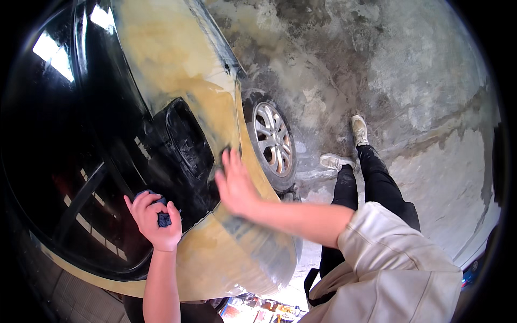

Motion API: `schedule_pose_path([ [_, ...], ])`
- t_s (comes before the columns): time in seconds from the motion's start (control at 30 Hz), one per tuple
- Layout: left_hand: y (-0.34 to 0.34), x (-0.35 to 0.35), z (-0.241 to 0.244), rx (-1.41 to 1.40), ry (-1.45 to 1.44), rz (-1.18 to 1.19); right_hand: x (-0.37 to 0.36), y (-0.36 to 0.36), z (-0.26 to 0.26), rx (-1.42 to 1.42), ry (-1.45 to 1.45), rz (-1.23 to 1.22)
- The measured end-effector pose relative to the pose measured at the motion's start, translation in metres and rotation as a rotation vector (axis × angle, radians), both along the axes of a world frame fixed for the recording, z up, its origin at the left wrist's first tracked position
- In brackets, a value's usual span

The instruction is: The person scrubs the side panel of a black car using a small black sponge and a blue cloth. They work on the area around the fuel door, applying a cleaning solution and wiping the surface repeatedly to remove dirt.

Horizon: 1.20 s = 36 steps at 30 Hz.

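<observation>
My left hand (155,226) is closed around a crumpled dark blue cloth (164,219), over the glossy black part (109,169) of a car. Flat, with its fingers apart and slightly blurred, my right hand (238,185) is at the yellowish, patchily sanded body panel (218,117), beside a black lamp-shaped area (190,139). Whether its palm touches the surface cannot be told. Below both hands, the yellowish bodywork (202,258) curves around the car's corner, with grey-blue patches near the right forearm.
A tyre with a silver alloy wheel (273,139) is to the right of the panel. My light shoes (359,130) stand on the stained concrete floor (315,72). Brightly lit items (262,311) lie beyond the car at the bottom. Another dark object (497,165) shows at the right rim.
</observation>
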<state>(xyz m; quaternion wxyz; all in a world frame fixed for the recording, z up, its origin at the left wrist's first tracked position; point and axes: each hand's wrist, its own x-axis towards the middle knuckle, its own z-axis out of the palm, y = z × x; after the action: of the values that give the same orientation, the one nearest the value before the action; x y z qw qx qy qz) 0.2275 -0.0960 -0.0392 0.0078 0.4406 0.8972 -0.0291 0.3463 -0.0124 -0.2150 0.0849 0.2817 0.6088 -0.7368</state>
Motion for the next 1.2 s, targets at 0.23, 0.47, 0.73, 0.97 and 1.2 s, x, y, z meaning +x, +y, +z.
schedule_pose_path([
  [0.23, 0.005, 0.0, -0.003, 0.038, -0.011, -0.004, -0.019, 0.001, -0.028, -0.016, -0.089, -0.126],
  [0.47, 0.012, 0.0, -0.004, 0.056, 0.033, -0.018, -0.02, 0.012, -0.067, -0.09, -0.102, -0.261],
  [0.73, 0.024, 0.017, -0.019, -0.137, -0.07, -0.437, 0.071, 0.06, -0.081, 0.017, -0.281, -0.24],
  [0.97, 0.065, -0.031, -0.076, -0.388, 0.12, -0.518, 0.157, 0.109, -0.12, 0.194, -0.307, -0.242],
  [1.2, 0.166, -0.127, -0.104, -0.563, 0.319, -0.417, 0.234, 0.152, -0.144, 0.23, -0.327, -0.443],
])
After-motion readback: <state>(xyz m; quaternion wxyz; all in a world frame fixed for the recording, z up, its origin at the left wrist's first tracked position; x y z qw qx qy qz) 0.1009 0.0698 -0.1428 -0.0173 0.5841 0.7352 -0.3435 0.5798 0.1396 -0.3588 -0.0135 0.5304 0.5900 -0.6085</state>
